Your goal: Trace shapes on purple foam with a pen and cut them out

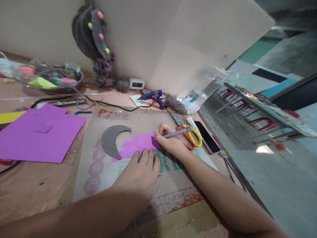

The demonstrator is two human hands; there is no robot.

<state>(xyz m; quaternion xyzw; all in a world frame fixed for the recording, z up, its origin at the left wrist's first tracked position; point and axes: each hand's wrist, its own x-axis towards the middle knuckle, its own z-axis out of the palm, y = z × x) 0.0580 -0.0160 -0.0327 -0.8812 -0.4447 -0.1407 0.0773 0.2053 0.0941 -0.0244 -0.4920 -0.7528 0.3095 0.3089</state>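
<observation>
Purple foam, a small ragged-edged scrap [137, 144], lies on the printed cardboard sheet [104, 178] that covers the middle of the wooden table [29, 188], and both hands are on it. Nearest the camera, the left hand [140, 175] lies palm down with its fingers close together, their tips pressing the near edge of the scrap to hold it flat. Just beyond, the right hand [169, 141] pinches a slim lilac pen [176, 133] between thumb and fingers, its tip touching the scrap's right end. At the scrap's left end a grey crescent-shaped felt piece [112, 140] overlaps it. By the look of it, the step in hand is marking or tracing a line on the purple piece; the next move calls for a steady left-hand press so the light foam does not slide, and a slow, even stroke of the pen. Just behind the right hand lie scissors with orange and yellow handles [189, 137], beside a dark phone [206, 137]. A large purple foam sheet [37, 135] rests to the left. Farther back sit a blue hot-glue gun [153, 97], a ball of grey twine [175, 104], and a clear bowl of coloured bits [48, 79].
</observation>
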